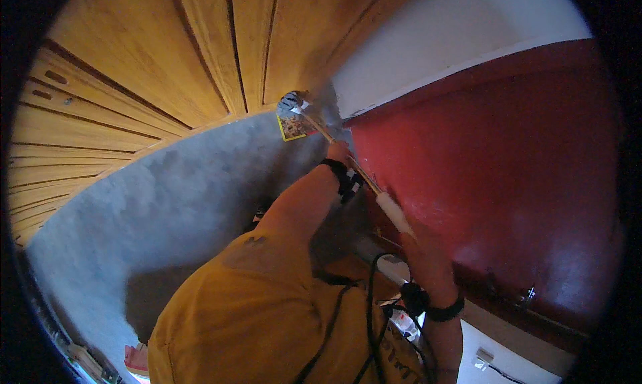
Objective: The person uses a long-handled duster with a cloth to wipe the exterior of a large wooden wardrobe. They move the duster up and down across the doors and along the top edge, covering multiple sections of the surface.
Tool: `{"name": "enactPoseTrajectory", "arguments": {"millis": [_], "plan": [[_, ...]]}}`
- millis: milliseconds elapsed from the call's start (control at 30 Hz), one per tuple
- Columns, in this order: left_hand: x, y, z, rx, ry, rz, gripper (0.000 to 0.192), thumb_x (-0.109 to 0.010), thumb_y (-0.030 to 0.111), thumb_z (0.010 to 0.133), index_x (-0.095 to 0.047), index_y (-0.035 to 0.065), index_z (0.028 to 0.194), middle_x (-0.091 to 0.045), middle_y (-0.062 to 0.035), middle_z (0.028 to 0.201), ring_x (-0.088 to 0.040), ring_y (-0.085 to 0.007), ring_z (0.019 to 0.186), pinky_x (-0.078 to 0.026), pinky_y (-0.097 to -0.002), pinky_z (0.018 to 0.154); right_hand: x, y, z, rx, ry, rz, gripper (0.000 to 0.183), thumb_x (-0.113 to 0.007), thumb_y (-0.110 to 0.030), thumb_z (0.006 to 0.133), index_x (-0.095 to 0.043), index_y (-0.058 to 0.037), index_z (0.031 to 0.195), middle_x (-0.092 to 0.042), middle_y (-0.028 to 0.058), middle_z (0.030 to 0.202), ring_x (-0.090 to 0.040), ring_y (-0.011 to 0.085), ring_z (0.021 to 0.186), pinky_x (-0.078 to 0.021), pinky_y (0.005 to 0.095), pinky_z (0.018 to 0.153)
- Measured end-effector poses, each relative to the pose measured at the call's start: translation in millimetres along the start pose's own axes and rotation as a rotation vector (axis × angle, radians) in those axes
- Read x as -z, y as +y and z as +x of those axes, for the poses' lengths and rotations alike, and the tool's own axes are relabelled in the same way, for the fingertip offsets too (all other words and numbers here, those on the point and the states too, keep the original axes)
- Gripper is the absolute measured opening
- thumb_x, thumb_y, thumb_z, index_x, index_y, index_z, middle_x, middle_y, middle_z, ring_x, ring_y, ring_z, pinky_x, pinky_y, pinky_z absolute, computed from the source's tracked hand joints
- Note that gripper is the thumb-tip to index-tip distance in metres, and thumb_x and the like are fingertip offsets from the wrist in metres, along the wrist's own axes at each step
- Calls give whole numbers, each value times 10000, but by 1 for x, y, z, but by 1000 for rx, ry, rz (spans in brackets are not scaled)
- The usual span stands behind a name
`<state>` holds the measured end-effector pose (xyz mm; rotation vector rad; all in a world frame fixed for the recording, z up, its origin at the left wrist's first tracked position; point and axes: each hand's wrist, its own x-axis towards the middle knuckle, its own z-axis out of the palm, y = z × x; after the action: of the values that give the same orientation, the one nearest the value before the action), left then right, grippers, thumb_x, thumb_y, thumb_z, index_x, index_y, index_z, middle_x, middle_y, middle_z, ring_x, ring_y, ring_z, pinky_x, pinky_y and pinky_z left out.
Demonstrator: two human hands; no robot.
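Both my hands are on a long thin pole [368, 176] that runs diagonally away from me. My left hand [341, 150] grips it partway along, with a black band on the wrist. Nearer my body, my right hand [414, 233] is around it by a pale sleeve [393, 212]; a dark band circles that wrist too. At the pole's far end is a grey, striped cloth-like head [291, 103], close to the base of the wooden panels [200, 48]. A flat, yellow-edged item with a printed picture [295, 129] lies partly beneath the head.
Grey floor [165, 173] stretches to my left. A glossy red surface [481, 158] stands close on my right, beside a white wall [426, 48]. Dark cords [371, 303] hang by my orange shirt. A pinkish object [136, 359] sits at lower left.
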<state>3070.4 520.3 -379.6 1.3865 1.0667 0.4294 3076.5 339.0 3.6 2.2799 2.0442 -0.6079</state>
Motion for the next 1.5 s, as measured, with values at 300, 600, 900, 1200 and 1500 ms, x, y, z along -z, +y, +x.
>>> {"name": "enactPoseTrajectory", "arguments": {"millis": [300, 600, 900, 1200, 1500], "plan": [[-17, 97, -77, -143, -10, 23, 86, -621, 104, 678, -576, 43, 719, -587, -87, 661, -615, -229, 664, -497, -351, 563, 62, 55, -89, -590, 198, 449, 338, -593, -262, 817, -593, -62, 1090, -612, 103, 964, -566, 188, 819, -441, 313, 745], [-6, 70, -99, -236, 21, 362, 113, -563, 149, 730, -559, 44, 687, -586, -87, 662, -588, -257, 619, -478, -367, 532, 30, 75, -98, -544, -2, 576, 378, -600, -211, 798, -561, -37, 1132, -612, 122, 964, -570, 197, 838, -442, 303, 771], [5, 51, -104, 190, 39, -151, 96, -508, 118, 771, -556, 79, 698, -499, -52, 648, -552, -203, 678, -428, -303, 533, 3, 29, -110, -464, 13, 537, 370, -579, -172, 806, -549, -25, 1145, -611, 144, 1006, -579, 201, 894, -445, 300, 797], [-25, 185, -181, 137, -158, -1414, 84, -462, 106, 826, -523, 50, 841, -528, -95, 771, -515, -219, 656, -459, -352, 612, 77, 89, -225, -647, 460, 746, 424, -684, -140, 719, -558, -2, 1099, -614, 91, 954, -561, 149, 749, -462, 284, 679], [-11, 228, -175, -281, -131, -1169, 135, -475, 87, 809, -528, -13, 881, -575, -148, 827, -565, -257, 802, -470, -359, 760, 161, 90, -225, -289, 484, 768, 404, -645, -266, 699, -598, -63, 1045, -615, 52, 965, -529, 93, 745, -407, 200, 598]]}}
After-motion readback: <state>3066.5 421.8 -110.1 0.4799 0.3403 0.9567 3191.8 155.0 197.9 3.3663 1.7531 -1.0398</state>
